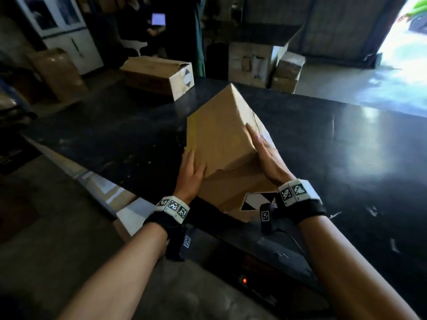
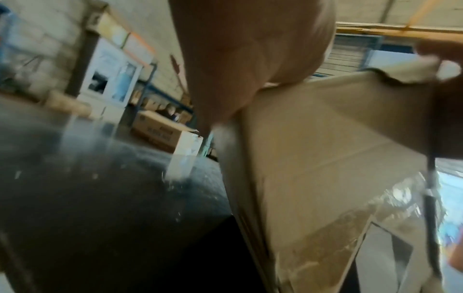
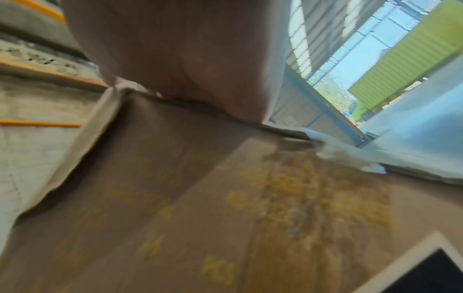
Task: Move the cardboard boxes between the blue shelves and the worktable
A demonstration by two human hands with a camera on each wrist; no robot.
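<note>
Flat-palmed grip: left hand and right hand clamp tilted box.

Dim warehouse room with grey concrete floor; white cabinet at far left, bright daylight from open doorway at right.

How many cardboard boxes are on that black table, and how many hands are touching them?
Cardboard boxes on the worktable: 2, namely the near box and the far box.
Hands on the near box: 2, namely the left hand and the right hand.
Total: 4.
</note>
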